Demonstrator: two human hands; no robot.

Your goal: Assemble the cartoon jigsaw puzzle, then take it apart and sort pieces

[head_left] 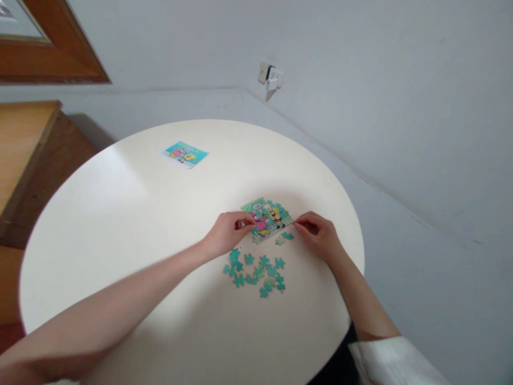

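Head camera view: a partly made puzzle (266,216) is seen on the round white table (160,192), set between two hands. Its left side is met by the left hand (225,233), with the thumb and fingertips brought close together. Its near right corner is met by the right hand (321,236), with thumb and finger brought close too; whether anything is pinched by either hand cannot be told. Two loose bits (287,235) are set just beside its near edge, and a pile of green pieces (259,271) is spread nearer. A picture card (186,154) is placed far off to the left. The puzzle seems light, thin and stiff, but its joins could easily be pulled apart, so it is best held flat by its outer edges.
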